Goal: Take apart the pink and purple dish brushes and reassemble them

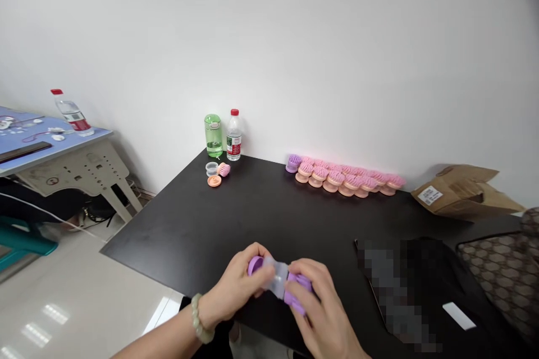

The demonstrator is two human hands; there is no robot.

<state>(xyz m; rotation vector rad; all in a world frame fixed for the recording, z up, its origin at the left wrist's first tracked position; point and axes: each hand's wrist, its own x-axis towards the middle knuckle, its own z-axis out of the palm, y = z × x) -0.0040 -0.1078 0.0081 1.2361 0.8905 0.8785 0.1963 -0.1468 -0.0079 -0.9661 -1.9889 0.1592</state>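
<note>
Above the table's front edge, both hands hold parts of a purple bristle brush with a translucent middle piece [278, 279]. My left hand [242, 277], with a beaded bracelet at the wrist, is closed on a round purple cap [254, 265] and touches the translucent piece with the thumb. The fingers of my right hand [320, 305] are wrapped round the purple brush head [301, 286], partly hiding it. The translucent piece lies between the cap and the brush head; whether they are joined I cannot tell.
Along the wall stand several pink brushes [334, 178] and one purple brush [293, 163]. At the far left corner are loose brush parts [214, 180], a green bottle [213, 136] and a water bottle [234, 137]. A cardboard box [457, 196] and dark bag [497, 269] are at right.
</note>
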